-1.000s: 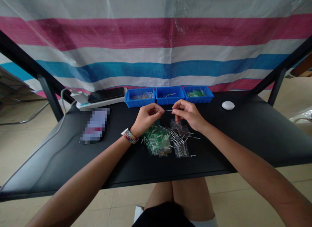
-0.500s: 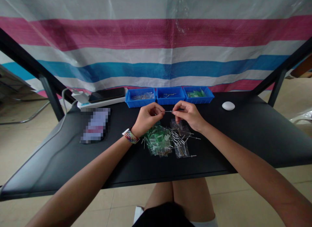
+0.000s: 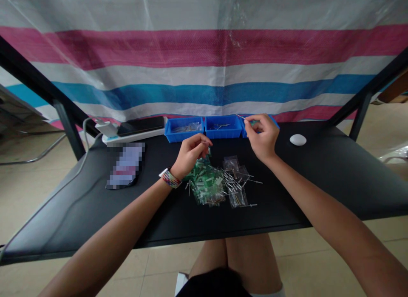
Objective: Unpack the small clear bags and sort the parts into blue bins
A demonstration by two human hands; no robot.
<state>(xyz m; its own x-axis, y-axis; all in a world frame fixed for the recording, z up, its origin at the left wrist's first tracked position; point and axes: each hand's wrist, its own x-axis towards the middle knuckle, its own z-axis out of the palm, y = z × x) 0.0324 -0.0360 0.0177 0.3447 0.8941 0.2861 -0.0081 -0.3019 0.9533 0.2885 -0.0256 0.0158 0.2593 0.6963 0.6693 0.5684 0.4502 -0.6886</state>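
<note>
Makeshift workshop: tarp backdrop [image 3: 204, 75], parts bins [image 3: 223, 127].

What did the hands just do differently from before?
The right hand moved back to the blue trays, taking the thin pin along. The left hand let it go and stayed over the pile of bags. Nothing on the table shifted.

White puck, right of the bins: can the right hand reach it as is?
Probably yes: the right hand is just left of the puck, with bare table between, though it pinches a pin.
</note>
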